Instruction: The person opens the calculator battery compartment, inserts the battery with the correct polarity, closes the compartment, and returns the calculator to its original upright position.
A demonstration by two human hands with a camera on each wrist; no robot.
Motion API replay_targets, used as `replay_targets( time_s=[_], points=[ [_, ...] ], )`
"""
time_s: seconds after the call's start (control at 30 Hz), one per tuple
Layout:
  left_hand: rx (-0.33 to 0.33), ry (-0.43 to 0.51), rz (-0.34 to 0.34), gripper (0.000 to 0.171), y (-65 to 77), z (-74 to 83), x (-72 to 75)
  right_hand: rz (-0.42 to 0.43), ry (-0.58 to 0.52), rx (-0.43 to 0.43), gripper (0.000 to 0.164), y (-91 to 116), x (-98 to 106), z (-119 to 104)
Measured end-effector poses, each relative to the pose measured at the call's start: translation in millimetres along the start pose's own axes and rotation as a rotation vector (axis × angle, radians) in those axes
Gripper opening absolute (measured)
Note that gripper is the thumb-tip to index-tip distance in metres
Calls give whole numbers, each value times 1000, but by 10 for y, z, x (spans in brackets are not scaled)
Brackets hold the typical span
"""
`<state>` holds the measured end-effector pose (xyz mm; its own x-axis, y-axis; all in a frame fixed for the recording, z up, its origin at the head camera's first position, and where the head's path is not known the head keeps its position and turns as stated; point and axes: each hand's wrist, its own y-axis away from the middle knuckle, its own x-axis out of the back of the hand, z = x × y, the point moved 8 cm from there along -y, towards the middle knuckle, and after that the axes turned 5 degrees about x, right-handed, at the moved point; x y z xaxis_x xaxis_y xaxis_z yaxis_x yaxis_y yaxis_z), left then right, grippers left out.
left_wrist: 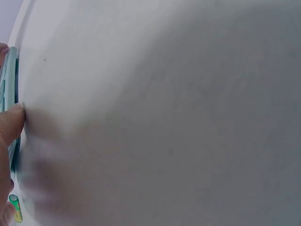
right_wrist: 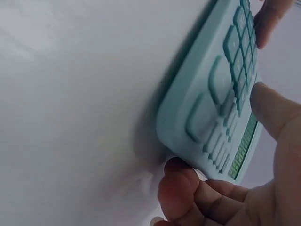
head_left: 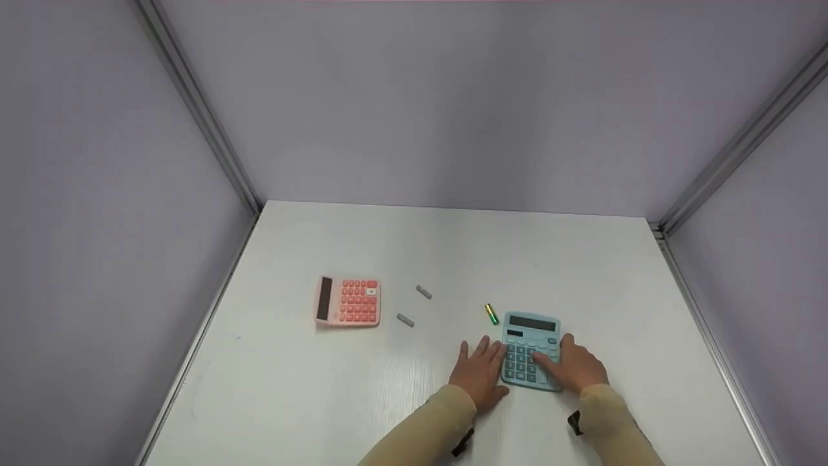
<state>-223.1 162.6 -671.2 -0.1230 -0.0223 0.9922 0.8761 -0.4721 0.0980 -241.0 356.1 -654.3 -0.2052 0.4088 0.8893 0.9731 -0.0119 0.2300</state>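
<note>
A light-blue calculator [head_left: 522, 362] lies face up on the white table, its display toward the back. My right hand [head_left: 579, 367] grips its right side, with the thumb over the keys and the other fingers at the edge. In the right wrist view the light-blue calculator [right_wrist: 214, 99] shows its keys and a display strip. Along its left side rests my left hand [head_left: 477, 375], fingers straight and spread, touching or very close to the edge. Just beyond the calculator's far left corner is a green and gold battery [head_left: 491, 314].
To the left a pink calculator [head_left: 349, 302] lies turned sideways on the table [head_left: 291, 388]. Between the two calculators are a grey cylinder [head_left: 424, 292] and another grey cylinder [head_left: 405, 320], which look like batteries. Pale panels [head_left: 401, 103] enclose the table's back and sides.
</note>
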Motion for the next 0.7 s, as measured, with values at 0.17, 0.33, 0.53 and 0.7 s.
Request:
replay_targets(
  time_s=[0.17, 0.33, 0.53, 0.7],
  points=[
    [24, -14, 18, 76, -19, -7, 22, 41, -16, 10, 74, -157, 232, 74],
    [31, 1, 33, 71, -19, 4, 15, 27, -33, 32, 69, -327, 384, 118],
    [48, 40, 53, 68, -31, 0, 28, -26, -64, 58, 51, -459, 428, 68],
    [60, 69, 38, 68, -31, -4, 35, -89, -93, 45, 44, -508, 388, 30]
  ],
)
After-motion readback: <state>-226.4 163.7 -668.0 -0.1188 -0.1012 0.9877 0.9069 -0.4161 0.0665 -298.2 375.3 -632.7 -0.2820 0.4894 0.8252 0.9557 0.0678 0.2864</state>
